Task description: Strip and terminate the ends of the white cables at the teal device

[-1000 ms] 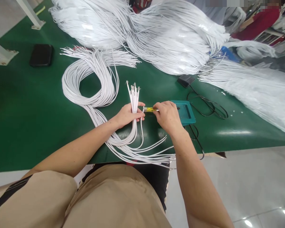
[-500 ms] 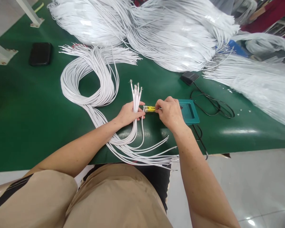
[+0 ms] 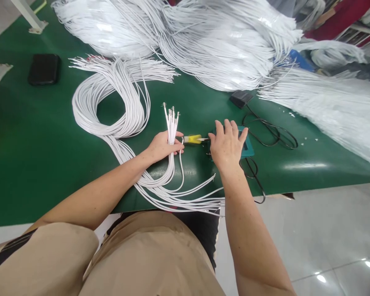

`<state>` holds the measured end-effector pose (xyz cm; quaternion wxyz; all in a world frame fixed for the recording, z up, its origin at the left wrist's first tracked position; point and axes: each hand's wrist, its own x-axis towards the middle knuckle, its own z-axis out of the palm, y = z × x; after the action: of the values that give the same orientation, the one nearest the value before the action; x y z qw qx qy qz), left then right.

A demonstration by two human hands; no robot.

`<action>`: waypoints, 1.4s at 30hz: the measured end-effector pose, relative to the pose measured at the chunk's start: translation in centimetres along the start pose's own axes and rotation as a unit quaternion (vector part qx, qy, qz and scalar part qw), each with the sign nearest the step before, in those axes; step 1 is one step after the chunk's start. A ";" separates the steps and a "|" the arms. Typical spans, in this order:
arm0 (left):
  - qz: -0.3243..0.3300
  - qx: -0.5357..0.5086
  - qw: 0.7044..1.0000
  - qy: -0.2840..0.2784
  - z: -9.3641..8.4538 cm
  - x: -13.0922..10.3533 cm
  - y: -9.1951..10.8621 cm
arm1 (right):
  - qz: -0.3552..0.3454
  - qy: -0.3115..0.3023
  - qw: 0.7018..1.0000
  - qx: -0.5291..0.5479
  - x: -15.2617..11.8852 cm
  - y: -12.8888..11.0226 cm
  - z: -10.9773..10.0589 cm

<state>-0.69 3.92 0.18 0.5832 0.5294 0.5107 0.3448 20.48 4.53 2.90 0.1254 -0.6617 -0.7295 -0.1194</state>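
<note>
My left hand (image 3: 163, 147) is closed round a small bunch of white cables (image 3: 172, 129), whose stripped ends point up. Just right of its fingertips is a yellow piece (image 3: 193, 139) with a thin metal part reaching toward my right hand; whether the left fingers hold it is unclear. My right hand (image 3: 228, 144) is spread palm down over the teal tray (image 3: 248, 149), its fingers apart. The cables curve down from my left hand and run right, under my right forearm.
A coiled cable bundle (image 3: 111, 98) lies left on the green table (image 3: 15, 164). Large cable heaps (image 3: 222, 45) cover the back. There are a black box (image 3: 44, 69), a black adapter (image 3: 241, 98) with its cord (image 3: 274, 130), and a person's red sleeve (image 3: 342, 20) at the back right.
My right hand has opened from a pinch at the yellow piece and moved right over the teal tray. My left hand keeps its hold, and the whole view has shifted slightly.
</note>
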 end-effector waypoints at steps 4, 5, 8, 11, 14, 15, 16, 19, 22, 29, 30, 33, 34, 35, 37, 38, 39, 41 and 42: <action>0.009 -0.030 1.000 0.000 -0.4 -0.5 0.1 | -0.032 0.029 0.996 0.078 -0.8 -1.3 -1.4; 0.014 -0.040 0.999 -0.003 -0.5 -0.6 0.0 | -0.063 0.024 0.991 0.117 -1.4 -2.0 -2.1; 0.021 -0.086 0.996 -0.022 -0.5 -0.7 0.0 | -0.219 -0.050 0.954 0.198 -3.9 -4.4 -3.6; 0.012 -0.127 0.991 -0.043 -0.4 -0.9 0.2 | -0.291 -0.104 0.941 0.135 -6.8 -6.3 -3.8; 0.009 -0.148 0.987 -0.055 -0.4 -1.1 0.4 | -0.265 -0.142 0.951 0.073 -9.0 -6.8 -3.8; 0.005 -0.150 0.987 -0.057 -0.5 -1.2 0.5 | -0.239 -0.166 0.954 0.064 -9.5 -6.8 -4.1; 0.001 -0.149 0.987 -0.059 -0.5 -1.3 0.6 | -0.210 -0.201 0.955 0.060 -9.7 -6.7 -4.4; -0.002 -0.135 0.988 -0.068 -0.5 -1.7 0.9 | -0.113 -0.302 0.943 0.085 -8.9 -6.1 -5.9; 0.024 -0.116 0.991 -0.067 -0.3 -2.1 1.2 | -0.006 -0.271 0.943 0.192 -6.7 -5.9 -6.7; 0.011 -0.158 0.987 -0.041 0.0 -2.5 1.8 | 0.066 -0.207 0.906 0.362 -4.9 -7.2 -4.8; 0.005 -0.176 0.984 -0.032 0.0 -2.4 1.9 | 0.072 -0.205 0.901 0.374 -5.2 -7.3 -4.7; -0.002 -0.240 0.971 -0.005 -0.2 -2.2 2.2 | 0.087 -0.217 0.882 0.408 -6.2 -7.1 -4.7; -0.001 -0.254 0.967 -0.002 -0.2 -2.1 2.3 | 0.090 -0.231 0.875 0.416 -6.4 -6.9 -4.7; 0.002 -0.262 0.965 -0.004 -0.1 -2.1 2.3 | 0.090 -0.245 0.868 0.422 -6.4 -6.7 -4.8; 0.010 -0.263 0.965 -0.012 0.2 -2.0 2.4 | 0.093 -0.248 0.864 0.428 -6.0 -6.3 -4.9; 0.017 -0.259 0.966 -0.013 0.4 -2.0 2.3 | 0.104 -0.228 0.866 0.432 -5.5 -6.1 -4.9; 0.027 -0.253 0.967 -0.012 0.6 -2.0 2.3 | 0.120 -0.199 0.866 0.443 -4.9 -5.9 -4.9; 0.051 -0.230 0.972 -0.010 0.9 -2.0 2.2 | 0.155 -0.137 0.853 0.479 -3.6 -5.8 -4.8; 0.063 -0.212 0.975 -0.007 1.0 -2.0 2.1 | 0.164 -0.119 0.843 0.498 -2.9 -5.8 -4.6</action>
<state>0.04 2.21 2.59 0.6631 0.4270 0.3875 0.4774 15.11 -0.34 6.23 0.3680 -0.6297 -0.5809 0.3614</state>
